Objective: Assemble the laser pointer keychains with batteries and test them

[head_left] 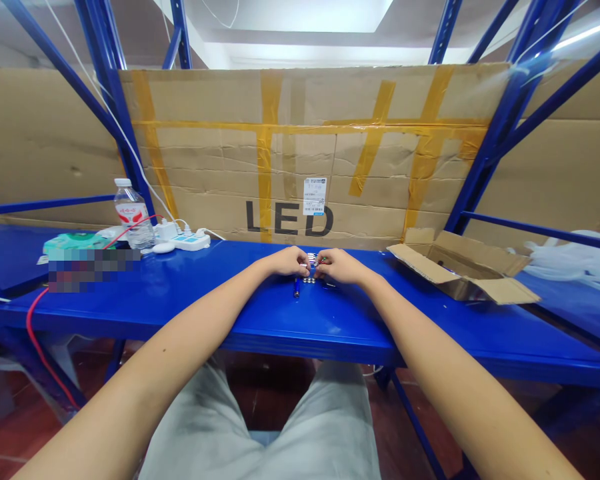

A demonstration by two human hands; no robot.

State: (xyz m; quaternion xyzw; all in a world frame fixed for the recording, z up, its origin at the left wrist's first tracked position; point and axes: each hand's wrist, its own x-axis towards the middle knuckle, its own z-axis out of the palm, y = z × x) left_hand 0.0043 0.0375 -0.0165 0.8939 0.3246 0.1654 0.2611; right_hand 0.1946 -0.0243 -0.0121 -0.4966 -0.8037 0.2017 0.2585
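Observation:
Both hands work close together near the middle of the blue table (290, 327). The fingers of my left hand (289, 261) are pinched around something small and pale that I cannot make out. My right hand (340, 265), to the right and a short gap away, is also closed, with a tiny reddish bit showing at its fingertips. Small shiny pieces (309, 280) sit on the table between the hands, and a striped silvery group (311, 258) shows just behind them. A short dark blue cylinder (297, 288) is just below my left hand. Fingers partly hide these small things.
An open cardboard box (465, 267) stands to the right. At the left are a plastic bottle (133, 213), a white power strip (193, 240), a green packet (75, 243) and a red cable (35, 320). A large cardboard panel (205, 160) closes off the back, between blue posts.

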